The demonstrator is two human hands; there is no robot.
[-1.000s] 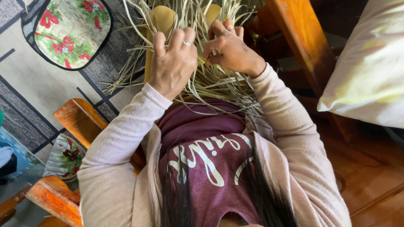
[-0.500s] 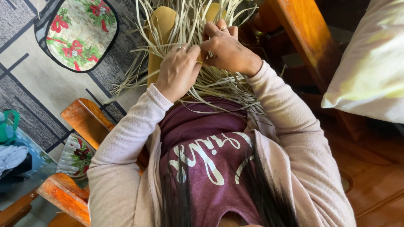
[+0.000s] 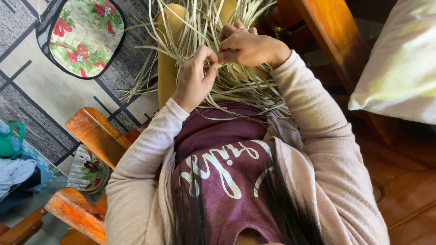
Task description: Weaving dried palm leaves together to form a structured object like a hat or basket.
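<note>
Left hand (image 3: 195, 77): fingers pinched on pale straw strips (image 3: 236, 86) lying across the lap. Right hand (image 3: 247, 45), just beyond and touching it fingertip to fingertip, grips the same strips. Strips run lengthwise away from both hands, fanning outward over the knees.

The left hand (image 3: 194, 79) is lower now and nearer the body than it was a second ago. Before, its fingers lay spread flat on the pale straw strips (image 3: 227, 86). Now they curl in and pinch a strip. The right hand (image 3: 247, 47) sits a bit more to the right, and its fingertips meet the left hand's fingertips. The two hands are closer together than before. The flowered cushion (image 3: 81, 38) on the floor shows more now and sits further to the right in the view. A green thing (image 3: 10, 140) now shows at the left edge.
</note>
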